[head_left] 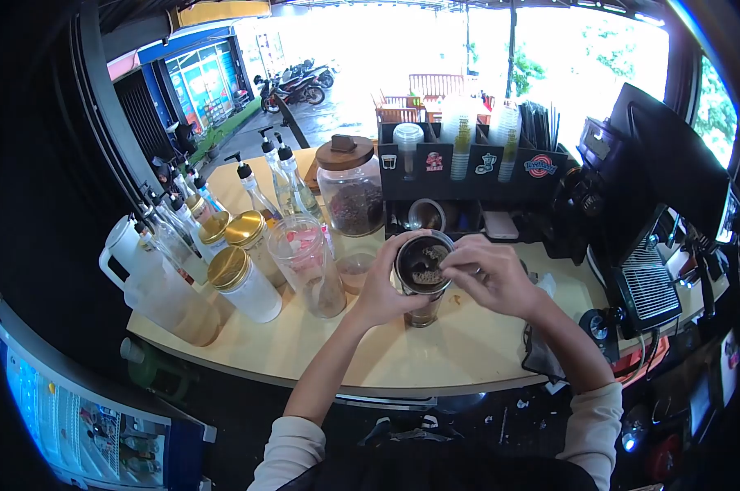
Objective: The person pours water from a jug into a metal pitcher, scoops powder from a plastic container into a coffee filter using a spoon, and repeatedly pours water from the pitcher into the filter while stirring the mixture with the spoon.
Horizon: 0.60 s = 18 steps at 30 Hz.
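My left hand (378, 286) is wrapped around a round cup (400, 268) near the counter's middle. Inside the cup is dark content with a pale, foamy-looking patch. Over the right side of its rim, my right hand (491, 277) has thumb and fingers pinched together. Whatever is in that pinch is too small or hidden to make out. Below the cup shows the lower part of a glass (423, 314) on the counter; I cannot tell whether the two are one vessel. Left of my left hand stands a tall clear plastic jug (314, 278) with pink packets visible at its top.
The counter (370, 364) holds gold-lidded jars (244, 286), a frosted pitcher (169, 282), pump bottles (259, 190) and a wooden-lidded jar of dark beans (352, 192). Behind are a black cup organizer (476, 186) and a phone (501, 224). A black machine (647, 282) is at right.
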Each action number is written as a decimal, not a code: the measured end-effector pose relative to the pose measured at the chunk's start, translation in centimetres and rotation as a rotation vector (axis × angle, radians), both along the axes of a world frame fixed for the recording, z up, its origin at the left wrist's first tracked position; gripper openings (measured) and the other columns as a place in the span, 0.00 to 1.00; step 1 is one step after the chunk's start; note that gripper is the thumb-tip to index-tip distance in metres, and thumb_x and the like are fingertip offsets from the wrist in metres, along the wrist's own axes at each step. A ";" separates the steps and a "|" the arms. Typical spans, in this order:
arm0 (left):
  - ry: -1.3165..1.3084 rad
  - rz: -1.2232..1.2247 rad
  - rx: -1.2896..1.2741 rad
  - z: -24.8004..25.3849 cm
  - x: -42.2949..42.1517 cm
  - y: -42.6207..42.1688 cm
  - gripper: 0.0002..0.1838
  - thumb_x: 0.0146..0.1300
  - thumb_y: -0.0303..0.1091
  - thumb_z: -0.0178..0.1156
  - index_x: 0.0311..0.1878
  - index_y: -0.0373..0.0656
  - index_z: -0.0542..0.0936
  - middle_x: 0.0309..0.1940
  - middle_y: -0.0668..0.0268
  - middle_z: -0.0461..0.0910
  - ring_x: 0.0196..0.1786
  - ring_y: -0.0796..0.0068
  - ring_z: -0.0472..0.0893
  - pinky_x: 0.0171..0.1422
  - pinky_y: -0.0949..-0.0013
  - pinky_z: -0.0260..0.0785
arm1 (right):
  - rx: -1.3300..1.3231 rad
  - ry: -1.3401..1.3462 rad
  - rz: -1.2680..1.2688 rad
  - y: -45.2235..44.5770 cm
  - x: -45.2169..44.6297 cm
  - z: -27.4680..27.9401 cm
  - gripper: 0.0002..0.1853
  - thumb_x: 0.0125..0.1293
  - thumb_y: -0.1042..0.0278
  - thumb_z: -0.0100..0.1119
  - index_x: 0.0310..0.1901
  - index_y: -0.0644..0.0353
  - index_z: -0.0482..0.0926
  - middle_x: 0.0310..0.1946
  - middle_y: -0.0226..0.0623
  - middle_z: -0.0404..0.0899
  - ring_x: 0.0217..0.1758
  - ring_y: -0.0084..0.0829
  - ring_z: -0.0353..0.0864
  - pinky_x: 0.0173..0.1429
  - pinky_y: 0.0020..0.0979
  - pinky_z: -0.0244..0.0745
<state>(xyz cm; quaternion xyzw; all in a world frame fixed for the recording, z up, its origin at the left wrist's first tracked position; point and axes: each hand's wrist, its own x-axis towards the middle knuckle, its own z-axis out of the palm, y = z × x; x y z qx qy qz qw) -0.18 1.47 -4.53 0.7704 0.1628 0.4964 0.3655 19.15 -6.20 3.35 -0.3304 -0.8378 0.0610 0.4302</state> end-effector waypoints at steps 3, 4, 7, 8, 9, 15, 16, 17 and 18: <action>-0.035 -0.014 -0.030 0.0 0.0 0.0 0.45 0.34 0.33 0.73 0.62 0.46 0.66 0.60 0.63 0.71 0.64 0.62 0.69 0.69 0.61 0.58 | -0.068 0.027 -0.024 -0.1 0.1 -0.4 0.07 0.59 0.74 0.62 0.40 0.61 0.79 0.33 0.39 0.80 0.40 0.39 0.78 0.46 0.35 0.74; -0.040 -0.009 -0.023 0.0 0.0 0.1 0.45 0.34 0.33 0.73 0.62 0.46 0.66 0.60 0.63 0.71 0.64 0.62 0.69 0.69 0.61 0.58 | -0.095 0.036 -0.018 0.0 0.0 -0.6 0.07 0.60 0.73 0.62 0.40 0.61 0.78 0.35 0.39 0.80 0.40 0.39 0.78 0.46 0.36 0.73; -0.032 -0.003 -0.016 0.2 0.0 0.2 0.46 0.35 0.33 0.73 0.63 0.46 0.65 0.60 0.63 0.71 0.63 0.62 0.70 0.70 0.61 0.57 | -0.101 0.003 -0.011 -0.1 0.0 -0.8 0.06 0.61 0.73 0.60 0.40 0.61 0.77 0.35 0.39 0.79 0.41 0.39 0.78 0.49 0.36 0.72; -0.018 0.001 -0.018 0.2 0.0 0.2 0.46 0.35 0.33 0.73 0.63 0.46 0.65 0.60 0.63 0.71 0.63 0.61 0.70 0.71 0.60 0.56 | -0.127 0.023 -0.043 -0.1 0.0 -0.8 0.06 0.62 0.73 0.59 0.40 0.61 0.77 0.34 0.39 0.79 0.42 0.39 0.78 0.50 0.36 0.71; -0.017 0.001 -0.020 0.1 -0.1 0.2 0.46 0.35 0.33 0.73 0.63 0.46 0.65 0.60 0.63 0.71 0.63 0.61 0.70 0.71 0.60 0.56 | -0.132 0.027 -0.046 0.1 0.3 -0.4 0.06 0.63 0.72 0.56 0.41 0.61 0.77 0.35 0.40 0.79 0.42 0.39 0.78 0.50 0.36 0.71; 0.090 0.077 0.073 0.4 -0.2 0.2 0.46 0.35 0.37 0.73 0.63 0.48 0.65 0.61 0.63 0.71 0.65 0.62 0.69 0.75 0.52 0.43 | -0.322 0.134 0.048 0.2 0.3 -0.6 0.07 0.67 0.71 0.51 0.41 0.63 0.76 0.33 0.42 0.79 0.38 0.37 0.79 0.47 0.36 0.71; 0.116 0.090 0.119 0.6 -0.3 0.2 0.46 0.35 0.38 0.73 0.64 0.49 0.64 0.61 0.64 0.71 0.66 0.63 0.68 0.76 0.51 0.41 | -0.379 0.219 0.033 0.2 0.3 -0.4 0.07 0.67 0.71 0.50 0.41 0.64 0.76 0.32 0.42 0.79 0.38 0.35 0.79 0.46 0.35 0.72; 0.142 0.105 0.166 0.7 -0.4 0.1 0.47 0.36 0.38 0.73 0.64 0.50 0.64 0.62 0.64 0.71 0.66 0.65 0.68 0.76 0.50 0.39 | -0.379 0.219 0.033 0.2 0.4 -0.2 0.07 0.67 0.71 0.50 0.41 0.64 0.76 0.32 0.42 0.79 0.38 0.35 0.79 0.46 0.35 0.72; 0.142 0.106 0.167 0.8 -0.5 0.1 0.47 0.36 0.38 0.73 0.64 0.50 0.64 0.62 0.64 0.71 0.66 0.65 0.68 0.76 0.50 0.39 | -0.376 0.170 0.063 0.2 0.5 -0.1 0.08 0.67 0.71 0.49 0.41 0.64 0.76 0.30 0.42 0.79 0.37 0.33 0.79 0.45 0.35 0.72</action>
